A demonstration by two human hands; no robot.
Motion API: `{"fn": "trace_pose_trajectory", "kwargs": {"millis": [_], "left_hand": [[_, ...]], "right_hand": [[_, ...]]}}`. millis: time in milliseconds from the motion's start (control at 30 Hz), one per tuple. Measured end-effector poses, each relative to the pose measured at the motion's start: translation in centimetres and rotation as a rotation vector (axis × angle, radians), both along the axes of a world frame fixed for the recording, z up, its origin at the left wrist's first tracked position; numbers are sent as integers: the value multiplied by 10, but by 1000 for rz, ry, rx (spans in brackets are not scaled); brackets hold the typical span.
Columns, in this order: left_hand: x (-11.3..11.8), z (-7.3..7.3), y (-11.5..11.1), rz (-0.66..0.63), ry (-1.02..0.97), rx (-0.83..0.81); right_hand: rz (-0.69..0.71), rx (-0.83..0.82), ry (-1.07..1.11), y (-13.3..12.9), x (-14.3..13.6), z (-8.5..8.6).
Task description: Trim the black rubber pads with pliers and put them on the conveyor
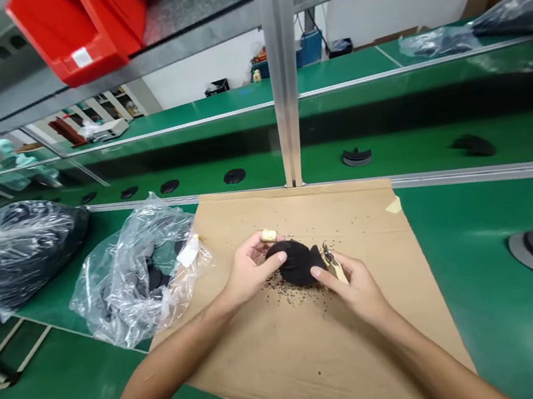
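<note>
My left hand (251, 270) grips a round black foam pad (295, 261) from the left, with tape wrapped around one fingertip. My right hand (356, 286) touches the pad's right edge with a finger and holds small snips (331, 262) with tan handles. Both hands hover just above a brown cardboard sheet (320, 346) lying on the green workbench. Small black crumbs (291, 290) are scattered on the cardboard under the pad.
A clear plastic bag (140, 277) of black pads lies left of the cardboard, and a larger dark bag (16, 249) sits farther left. Several black pads (357, 157) rest on the green conveyor behind. A metal post (282, 69) rises at the cardboard's far edge. Red bins (82, 26) hang overhead.
</note>
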State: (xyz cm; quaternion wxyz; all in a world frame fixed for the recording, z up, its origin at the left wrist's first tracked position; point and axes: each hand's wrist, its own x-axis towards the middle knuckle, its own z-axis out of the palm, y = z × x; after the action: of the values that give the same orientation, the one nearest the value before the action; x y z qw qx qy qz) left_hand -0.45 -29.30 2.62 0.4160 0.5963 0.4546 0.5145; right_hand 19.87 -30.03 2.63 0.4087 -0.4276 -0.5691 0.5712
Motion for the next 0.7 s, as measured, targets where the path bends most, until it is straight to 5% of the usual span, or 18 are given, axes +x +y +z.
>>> {"fn": "trace_pose_trajectory", "kwargs": {"millis": [167, 333, 700], "left_hand": [[7, -17, -12, 10, 211, 96], [1, -27, -16, 33, 220, 143], [-6, -20, -12, 81, 377, 375]], "right_hand": [[31, -34, -24, -4, 0, -1], [59, -43, -94, -5, -1, -2], [85, 21, -195, -5, -1, -3]]}}
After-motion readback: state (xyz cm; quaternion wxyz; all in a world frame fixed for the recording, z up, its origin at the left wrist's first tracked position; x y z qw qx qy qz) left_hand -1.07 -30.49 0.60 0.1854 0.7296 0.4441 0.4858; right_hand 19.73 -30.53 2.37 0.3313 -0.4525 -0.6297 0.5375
